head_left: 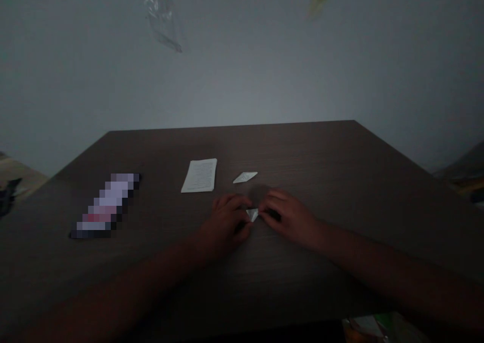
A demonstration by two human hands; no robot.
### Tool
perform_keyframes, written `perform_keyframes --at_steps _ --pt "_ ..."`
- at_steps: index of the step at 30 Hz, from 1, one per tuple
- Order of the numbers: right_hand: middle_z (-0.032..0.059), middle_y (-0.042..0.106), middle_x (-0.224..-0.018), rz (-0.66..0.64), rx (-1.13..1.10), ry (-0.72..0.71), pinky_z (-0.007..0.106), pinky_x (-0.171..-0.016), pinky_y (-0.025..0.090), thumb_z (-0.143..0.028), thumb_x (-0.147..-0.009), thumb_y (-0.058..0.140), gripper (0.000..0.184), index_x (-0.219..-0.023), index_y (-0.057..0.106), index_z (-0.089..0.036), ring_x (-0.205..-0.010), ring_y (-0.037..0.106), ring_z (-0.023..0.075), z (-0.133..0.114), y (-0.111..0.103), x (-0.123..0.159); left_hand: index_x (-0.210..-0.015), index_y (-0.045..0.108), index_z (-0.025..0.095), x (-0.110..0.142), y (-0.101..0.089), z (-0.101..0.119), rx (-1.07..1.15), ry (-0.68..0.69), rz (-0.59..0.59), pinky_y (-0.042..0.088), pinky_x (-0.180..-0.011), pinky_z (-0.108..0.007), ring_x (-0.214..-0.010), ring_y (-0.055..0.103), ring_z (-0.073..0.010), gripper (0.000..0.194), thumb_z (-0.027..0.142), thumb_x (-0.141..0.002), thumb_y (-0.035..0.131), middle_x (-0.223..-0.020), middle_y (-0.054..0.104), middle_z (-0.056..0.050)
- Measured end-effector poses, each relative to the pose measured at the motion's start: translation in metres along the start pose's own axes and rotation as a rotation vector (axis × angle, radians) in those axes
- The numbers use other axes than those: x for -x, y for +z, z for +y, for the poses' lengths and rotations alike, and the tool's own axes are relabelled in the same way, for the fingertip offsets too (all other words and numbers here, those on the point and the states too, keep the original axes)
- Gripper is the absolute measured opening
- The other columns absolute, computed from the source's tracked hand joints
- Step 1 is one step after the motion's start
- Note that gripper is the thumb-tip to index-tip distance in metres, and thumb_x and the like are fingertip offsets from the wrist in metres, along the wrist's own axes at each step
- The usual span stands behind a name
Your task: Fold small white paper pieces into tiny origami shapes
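Note:
Between my two hands, low over the table, is a small piece of folded paper (pixel 252 215), white with a pointed lower end. My left hand (pixel 229 221) is closed on its left side, thumb below and fingers curled above. From the right, my right hand (pixel 286 213) pinches the paper's other edge with thumb and fingertips. Just beyond the hands lies a second folded paper (pixel 245 177), a slim diamond shape. A stack of printed paper sheets (pixel 200 175) rests farther left. Parts of the held paper are hidden by my fingers.
A phone (pixel 108 207) with a blurred-out screen lies at the left of the dark wooden table (pixel 302 151). Behind the table's far edge stands a pale wall (pixel 264 70) with clear tape (pixel 162 20) on it. Assorted items (pixel 366 328) show below the near edge.

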State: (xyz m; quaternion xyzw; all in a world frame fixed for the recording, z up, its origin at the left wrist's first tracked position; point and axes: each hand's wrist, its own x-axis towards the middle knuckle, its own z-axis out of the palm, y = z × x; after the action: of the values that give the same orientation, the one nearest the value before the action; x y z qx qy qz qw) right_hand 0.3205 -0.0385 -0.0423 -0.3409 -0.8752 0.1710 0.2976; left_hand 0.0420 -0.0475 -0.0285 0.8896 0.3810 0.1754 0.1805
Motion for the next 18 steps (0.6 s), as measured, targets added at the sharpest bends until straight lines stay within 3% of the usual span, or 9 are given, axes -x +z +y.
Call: perform_keyframes --at_steps 4,11,18 --pt "0.0078 0.083 -0.113 -0.024 0.026 -0.11 0.044 -0.101 0.069 -0.02 -0.125 0.068 0.018 -0.116 0.082 -0.025 -0.108 0.079 0.0257 0.0 0.002 0.0 -0.112 0.088 0.026 -0.002 0.001 -0.001 0.012 -0.035 0.001 0.061 -0.126 -0.063 -0.144 0.072 -0.0373 0.011 0.025 -0.114 0.078 -0.147 0.083 -0.011" --pt "0.0147 0.087 -0.135 -0.026 0.127 -0.276 0.051 -0.114 0.071 -0.011 -0.121 0.066 0.031 -0.146 0.082 -0.021 -0.125 0.082 0.0302 -0.003 -0.006 0.002 -0.11 0.09 0.028 -0.001 -0.003 -0.003 0.037 -0.074 -0.007 0.059 -0.13 -0.061 -0.143 0.073 -0.0363 0.006 0.024 -0.109 0.085 -0.149 0.081 -0.01" --pt "0.014 0.087 -0.144 -0.173 0.22 -0.231 0.054 -0.125 0.068 -0.013 -0.121 0.07 0.036 -0.153 0.081 -0.023 -0.135 0.081 0.031 -0.012 -0.01 0.002 -0.104 0.085 0.027 -0.002 -0.006 -0.001 0.046 -0.096 -0.024 0.061 -0.126 -0.063 -0.14 0.076 -0.037 0.007 0.021 -0.107 0.085 -0.145 0.085 -0.009"
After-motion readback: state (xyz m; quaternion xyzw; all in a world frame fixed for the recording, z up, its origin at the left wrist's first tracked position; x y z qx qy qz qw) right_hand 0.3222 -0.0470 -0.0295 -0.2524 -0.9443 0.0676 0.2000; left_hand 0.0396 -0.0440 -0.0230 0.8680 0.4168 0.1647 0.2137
